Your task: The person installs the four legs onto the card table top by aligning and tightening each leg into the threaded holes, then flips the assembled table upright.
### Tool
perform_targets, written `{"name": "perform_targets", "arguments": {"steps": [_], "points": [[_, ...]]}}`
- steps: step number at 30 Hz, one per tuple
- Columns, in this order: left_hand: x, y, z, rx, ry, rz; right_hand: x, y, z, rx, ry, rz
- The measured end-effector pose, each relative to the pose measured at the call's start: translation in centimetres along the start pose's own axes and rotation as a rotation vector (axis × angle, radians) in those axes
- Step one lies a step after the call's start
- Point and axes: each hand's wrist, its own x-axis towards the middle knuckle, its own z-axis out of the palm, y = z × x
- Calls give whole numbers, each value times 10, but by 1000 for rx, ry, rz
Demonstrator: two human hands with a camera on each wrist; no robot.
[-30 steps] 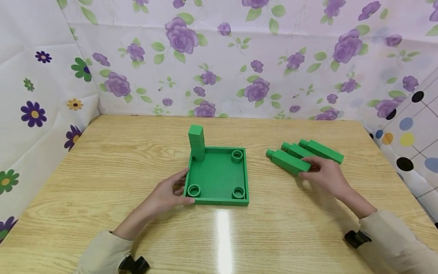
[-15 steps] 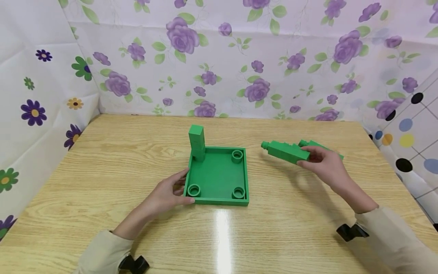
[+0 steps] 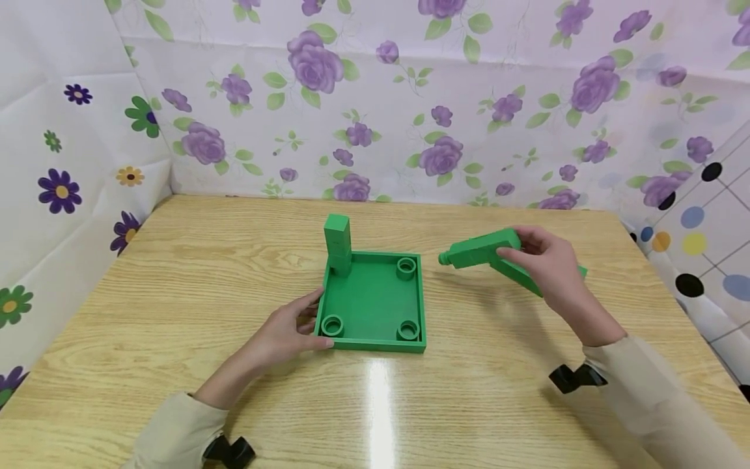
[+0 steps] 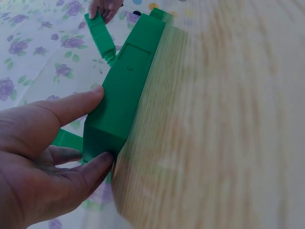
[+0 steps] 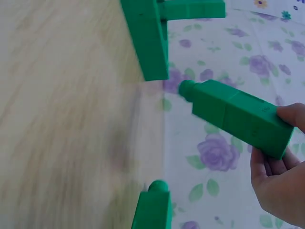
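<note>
A shallow green square tray [image 3: 374, 296] lies on the table, with ring-shaped sockets at three of its corners. At its far left corner stands an upright green square post [image 3: 337, 242]. My left hand [image 3: 287, 332] holds the tray's near left corner, thumb at the front wall and fingers along the left side; the left wrist view shows them against the outer wall [image 4: 124, 81]. Raised above the table, my right hand [image 3: 547, 267] grips another green post [image 3: 479, 249] by its thick end. That post's round peg [image 5: 186, 89] points left toward the tray, tilted slightly down.
Right of the tray, a loose green post [image 3: 518, 276] lies on the wooden table [image 3: 281, 241] below my right hand. The end of another post [image 3: 583, 270] shows behind that hand. A flowered cloth [image 3: 387, 117] hangs along the table's back edge.
My right hand has lifted the nearest post off the table, moved it slightly back and left, and tilted its peg end downward. The left hand and tray stay put.
</note>
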Motion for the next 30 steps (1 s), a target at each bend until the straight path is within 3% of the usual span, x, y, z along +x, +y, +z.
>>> {"name": "perform_targets", "arguments": {"steps": [8,21,30], "points": [[-1,-1,0,-9,-6,1,13,-14,21,229,2,-40],[-1,1,-1,-7,0,-13,45,-34,59,237,10,-101],[-2,2,-1,-7,-3,-2,57,-42,79,163,-71,-161]]}}
